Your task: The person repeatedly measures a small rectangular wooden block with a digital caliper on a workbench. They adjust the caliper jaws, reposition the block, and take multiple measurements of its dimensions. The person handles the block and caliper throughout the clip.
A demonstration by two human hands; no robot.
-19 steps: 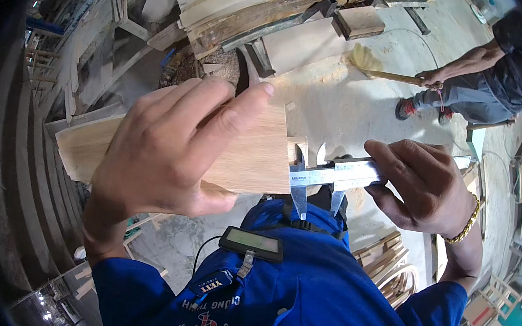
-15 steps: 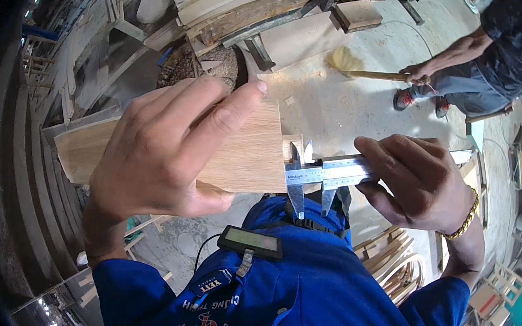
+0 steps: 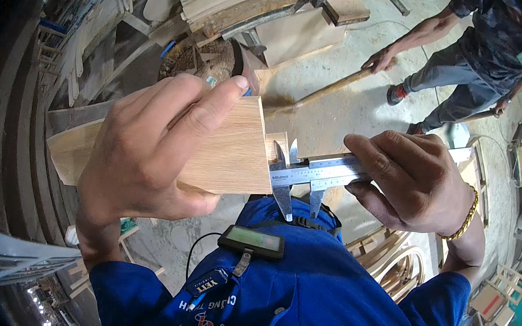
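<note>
We see our left hand [image 3: 148, 148] gripping a flat, pale tan wooden board [image 3: 239, 154] across its width, thumb at the lower edge, fingers over the upper. The board sits left of centre, in front of the torso, above the grey concrete floor [image 3: 325, 128]. Our right hand [image 3: 415, 182] is closed on the beam of a silver metal vernier caliper [image 3: 336, 171], jaws spread apart, nothing visible between the lower pair. The caliper's left end is right by the board's right end; we can't tell if they touch. We note a gold chain bracelet [image 3: 464, 217] on the right wrist. Upper right, we have another person in dark clothes [image 3: 485, 59] holding a long wooden handle [image 3: 335, 88].
</note>
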